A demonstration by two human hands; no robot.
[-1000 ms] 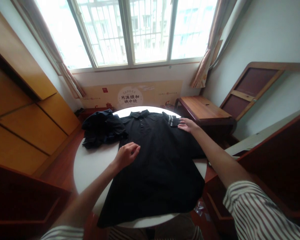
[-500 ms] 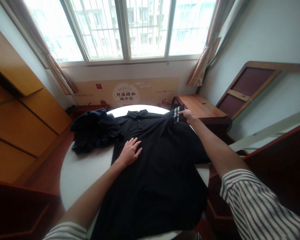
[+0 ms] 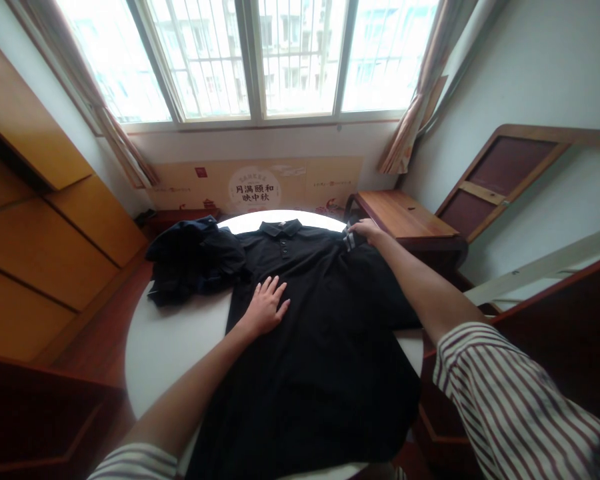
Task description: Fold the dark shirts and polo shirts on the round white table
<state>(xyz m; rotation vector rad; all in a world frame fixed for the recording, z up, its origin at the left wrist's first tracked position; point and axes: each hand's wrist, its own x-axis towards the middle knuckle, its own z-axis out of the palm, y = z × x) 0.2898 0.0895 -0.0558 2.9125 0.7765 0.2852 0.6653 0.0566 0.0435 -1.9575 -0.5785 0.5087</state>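
A black polo shirt (image 3: 310,360) lies spread over a round white table (image 3: 155,353), its collar and buttons at the far side. My left hand (image 3: 267,305) rests flat on the shirt's chest, fingers spread. With my right hand (image 3: 365,230) I grip the cuff of the right-side sleeve, which bears pale stripes; the fingers are closed on the cloth. A heap of dark clothes (image 3: 195,260) sits on the table to the left, against the shirt's other sleeve, which it partly hides.
Behind the table stand a printed cardboard panel (image 3: 300,180) and a barred window. A small wooden table (image 3: 405,213) is at the back right, and yellow wooden cabinets (image 3: 80,240) line the left. Dark red wooden furniture (image 3: 545,347) flanks the near right.
My right hand has drawn the striped cuff slightly inward and folded it over a little. My left hand stays flat on the chest. The view has shifted slightly.
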